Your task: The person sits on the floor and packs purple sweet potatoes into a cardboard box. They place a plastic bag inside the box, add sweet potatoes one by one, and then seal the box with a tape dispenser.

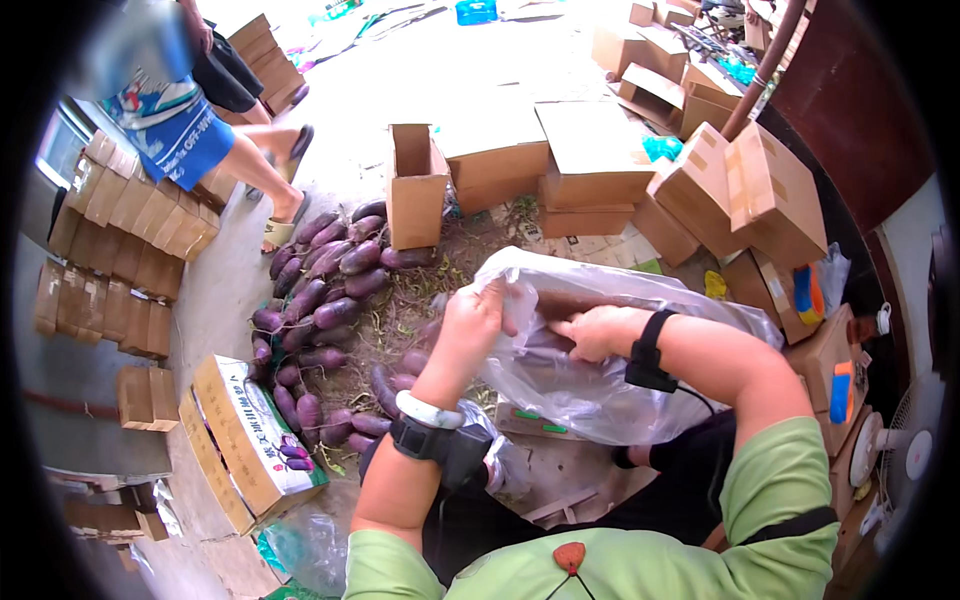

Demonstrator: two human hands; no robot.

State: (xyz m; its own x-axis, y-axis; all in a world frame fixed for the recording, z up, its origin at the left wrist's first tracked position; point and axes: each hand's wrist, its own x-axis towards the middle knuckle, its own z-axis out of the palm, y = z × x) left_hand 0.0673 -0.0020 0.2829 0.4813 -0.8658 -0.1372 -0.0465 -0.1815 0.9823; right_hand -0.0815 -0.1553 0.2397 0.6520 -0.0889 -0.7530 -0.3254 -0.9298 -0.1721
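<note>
A clear plastic bag lines a cardboard box in front of my lap and drapes over its sides. The bag's near-left rim is pinched in my left hand, just above the box. My right hand reaches over the bag's opening with its index finger extended and the other fingers bent; I see nothing held in it. The box is mostly hidden under the plastic. To the left, a heap of long purple radishes lies on the ground among loose leaves and roots.
A printed carton stands beside the heap. An upright open box and closed cartons border it at the back. Flattened boxes are stacked at left, where a person walks. A fan stands at right.
</note>
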